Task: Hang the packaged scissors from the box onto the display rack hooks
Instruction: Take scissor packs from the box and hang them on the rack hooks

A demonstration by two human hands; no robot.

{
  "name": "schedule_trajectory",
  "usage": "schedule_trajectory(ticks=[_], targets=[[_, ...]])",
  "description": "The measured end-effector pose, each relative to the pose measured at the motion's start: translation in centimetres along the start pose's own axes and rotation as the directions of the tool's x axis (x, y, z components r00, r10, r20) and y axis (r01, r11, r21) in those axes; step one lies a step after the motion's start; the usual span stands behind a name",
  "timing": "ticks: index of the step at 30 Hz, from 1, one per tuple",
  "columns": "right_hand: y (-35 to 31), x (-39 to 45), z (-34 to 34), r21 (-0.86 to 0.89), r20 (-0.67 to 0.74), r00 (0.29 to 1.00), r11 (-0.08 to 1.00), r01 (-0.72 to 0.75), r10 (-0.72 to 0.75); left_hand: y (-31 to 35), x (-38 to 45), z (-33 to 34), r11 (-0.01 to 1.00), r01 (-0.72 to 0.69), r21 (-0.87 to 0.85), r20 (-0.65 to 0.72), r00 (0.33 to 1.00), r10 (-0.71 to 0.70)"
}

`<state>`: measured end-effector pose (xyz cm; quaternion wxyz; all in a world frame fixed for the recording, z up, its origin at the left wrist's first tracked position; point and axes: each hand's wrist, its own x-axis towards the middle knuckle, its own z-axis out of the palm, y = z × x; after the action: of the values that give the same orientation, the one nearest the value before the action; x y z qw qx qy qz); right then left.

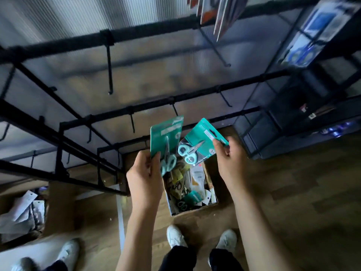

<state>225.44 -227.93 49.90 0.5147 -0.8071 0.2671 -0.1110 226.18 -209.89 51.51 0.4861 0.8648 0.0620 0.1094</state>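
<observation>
**A:** so what's in the box (210,179)? it sits open on the wood floor (293,192), right in front of the person's white shoes (175,236)

**B:** a jumble of carded packs, brownish and white ones mostly, plus a teal card (192,196) near the front edge and a dark pair of scissor handles close to the front left corner. too blurry to read anything. there's a second carton (58,202) at the left edge of the shot with white packaging (21,210) in it

**A:** and the two teal packs up in the air?

**B:** both held over the box, not touching it. left hand (145,178) pinches the left scissors pack (166,139) by its lower left edge, thumb on the front. that card stands nearly upright, long axis vertical, handles down and blades pointing up toward the rack

**A:** the other one?

**B:** right hand (229,161) grips the right scissors pack (203,140) at its upper right edge, fingers curled round the card. it's tilted, long axis running from lower left to upper right, light blue handles at the lower left, blades aimed upper right, hang slot at the top end. the two cards are just beside each other, can't tell if they touch

**A:** rack?

**B:** black display rack (136,36) behind, bare hooks (110,75) sticking out, and a few hung packs (220,12) at the top right corner of it
</observation>
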Motion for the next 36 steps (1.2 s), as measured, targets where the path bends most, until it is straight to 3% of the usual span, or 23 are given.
schedule_trajectory(ticks=[10, 18, 24, 31, 36], targets=[[-6.1, -0.8, -5.1, 0.153, -0.120, 0.992, 0.986, 0.067, -0.049, 6.8, 2.6, -2.2, 0.969, -0.151, -0.196, -0.082, 0.987, 0.137], [-9.0, 1.4, -10.0, 0.146, -0.128, 0.961, 0.954, 0.263, -0.245, 13.0, 2.5, -0.5, 0.866, -0.172, -0.471, -0.201, 0.976, 0.084], [-11.1, 2.5, -10.1, 0.155, -0.045, 0.929, 0.916, 0.370, -0.368, 14.2, 2.4, -0.7, 0.858, -0.199, -0.474, -0.304, 0.951, 0.053], [-12.9, 2.2, -7.0, 0.170, 0.125, 0.913, 0.915, 0.365, -0.387, 12.4, 3.2, -3.4, 0.882, -0.166, -0.440, -0.337, 0.942, 0.010], [-15.6, 1.8, -3.6, 0.157, 0.183, 0.857, 0.875, 0.459, -0.482, 10.5, 5.4, -6.4, 0.926, -0.196, -0.323, -0.406, 0.913, 0.051]])
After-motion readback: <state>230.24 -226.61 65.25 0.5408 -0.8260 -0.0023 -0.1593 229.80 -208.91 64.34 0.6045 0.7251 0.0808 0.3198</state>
